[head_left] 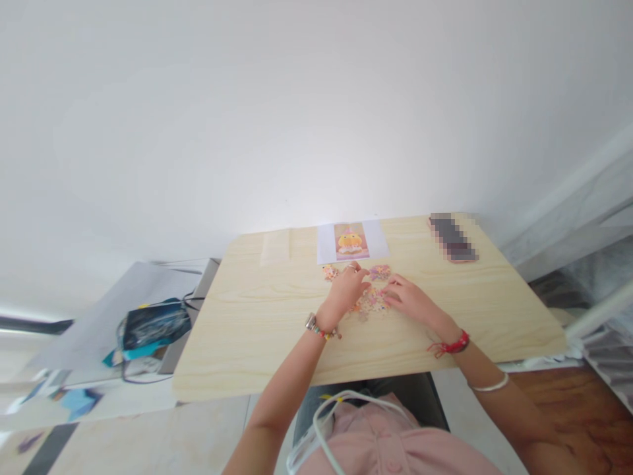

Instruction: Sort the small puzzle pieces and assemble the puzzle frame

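Note:
A small cluster of colourful jigsaw pieces (372,301) lies on the light wooden table (257,330). My left hand (346,289) rests on the pieces with fingers curled, a ring on one finger and a beaded bracelet at the wrist. My right hand (410,298) lies beside it, fingers pressed flat onto the assembled pieces. A few loose pieces, one (330,271) to the left and one (380,271) between the hands, lie just beyond the fingers. A reference picture (351,241) of an orange cartoon figure sits on white paper at the table's far edge.
A phone (452,237) lies at the far right of the table. To the left, a lower grey surface holds a blue pouch (154,324) with cables. A white wall rises behind the table. White bed rails (601,307) stand at the right.

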### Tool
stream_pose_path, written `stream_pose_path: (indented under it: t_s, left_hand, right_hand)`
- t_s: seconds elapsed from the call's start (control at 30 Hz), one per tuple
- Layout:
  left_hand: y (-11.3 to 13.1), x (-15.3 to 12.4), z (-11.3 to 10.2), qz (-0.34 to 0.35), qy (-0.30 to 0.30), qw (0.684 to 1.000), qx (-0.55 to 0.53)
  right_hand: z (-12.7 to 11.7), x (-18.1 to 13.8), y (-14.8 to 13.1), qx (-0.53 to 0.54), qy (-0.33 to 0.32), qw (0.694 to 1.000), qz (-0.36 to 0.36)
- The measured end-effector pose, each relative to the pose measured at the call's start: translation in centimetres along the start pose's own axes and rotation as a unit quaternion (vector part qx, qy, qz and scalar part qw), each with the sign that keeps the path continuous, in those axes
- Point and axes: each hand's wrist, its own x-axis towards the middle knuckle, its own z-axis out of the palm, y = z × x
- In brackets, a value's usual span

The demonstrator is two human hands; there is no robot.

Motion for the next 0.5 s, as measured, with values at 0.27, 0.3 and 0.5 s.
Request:
stream_pose_path:
  t_s: [0.27,0.3,0.5]
  left_hand:
    - [1.4,-1.7,1.0,0.015,-0.041,0.999,0.004]
    - [1.4,-1.8,1.1,0.013,-0.048,0.999,0.006]
    - [1.6,-1.7,1.2,0.008,-0.056,0.998,0.002]
  right_hand:
    - [1.0,0.3,-0.1,-0.048,0.040,0.997,-0.048]
    - [1.0,0.3,-0.2,-0.050,0.043,0.997,-0.052]
    - [0.8,0.3,-0.5,-0.066,0.038,0.995,-0.060]
